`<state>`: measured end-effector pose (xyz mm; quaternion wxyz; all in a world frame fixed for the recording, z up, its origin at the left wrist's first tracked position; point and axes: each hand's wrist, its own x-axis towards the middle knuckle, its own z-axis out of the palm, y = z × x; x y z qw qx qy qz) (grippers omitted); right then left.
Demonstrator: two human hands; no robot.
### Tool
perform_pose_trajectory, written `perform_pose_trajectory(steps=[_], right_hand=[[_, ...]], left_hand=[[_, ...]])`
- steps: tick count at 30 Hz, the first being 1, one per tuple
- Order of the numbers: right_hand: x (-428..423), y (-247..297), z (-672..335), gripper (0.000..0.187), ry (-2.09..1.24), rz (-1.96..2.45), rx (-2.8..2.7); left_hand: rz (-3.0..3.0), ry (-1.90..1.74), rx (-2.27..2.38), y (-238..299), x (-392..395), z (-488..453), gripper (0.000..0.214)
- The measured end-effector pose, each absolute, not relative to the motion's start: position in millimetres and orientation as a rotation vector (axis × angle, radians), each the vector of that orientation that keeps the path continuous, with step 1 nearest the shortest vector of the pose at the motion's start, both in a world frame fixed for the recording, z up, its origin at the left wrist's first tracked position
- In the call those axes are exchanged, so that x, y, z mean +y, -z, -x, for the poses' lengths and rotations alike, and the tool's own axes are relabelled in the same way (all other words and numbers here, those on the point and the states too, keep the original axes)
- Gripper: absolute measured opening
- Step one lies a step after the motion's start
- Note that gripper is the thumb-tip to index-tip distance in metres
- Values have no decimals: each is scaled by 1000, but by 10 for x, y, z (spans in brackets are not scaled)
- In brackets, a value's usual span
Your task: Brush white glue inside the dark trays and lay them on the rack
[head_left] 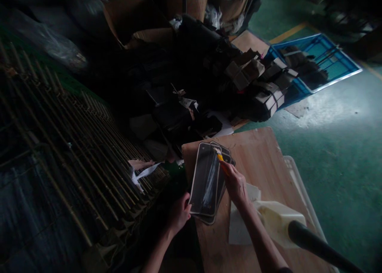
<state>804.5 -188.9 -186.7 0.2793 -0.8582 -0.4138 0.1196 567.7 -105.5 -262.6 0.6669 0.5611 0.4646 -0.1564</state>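
My right hand point(236, 184) grips a paintbrush with a yellow-orange handle point(221, 157). Its bristles touch the upper right of a dark rectangular panel point(199, 173) with rounded corners and a pale edge. A shiny wet-looking streak runs down the right side of that panel. More panels of the same kind point(228, 155) lie under it, fanned out slightly. With its fingers closed on the top panel's lower left corner, my left hand point(181, 214) holds the panel at the edge of the wooden board point(256, 153).
A cream plastic jug point(280, 221) with a black tube point(316, 245) stands right of my right forearm. On the left is a rack of thin rods point(83, 145). Beyond the board are bundled dark pieces point(270, 100), a blue crate point(343, 70) and an open cardboard box point(119, 22).
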Motion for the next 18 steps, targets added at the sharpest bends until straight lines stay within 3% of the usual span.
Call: perform_pose_trajectory(steps=[7,18], right_hand=[[-2024,1893,-7819,31,-414,2338,-1151],[-2794,1382,-6568,29,-777,2275,-1232]], left_hand=[[-1300,327,1000,2605,-1018,-5649,10],[-1143,240,1003,2612,-1031,-5628,10]])
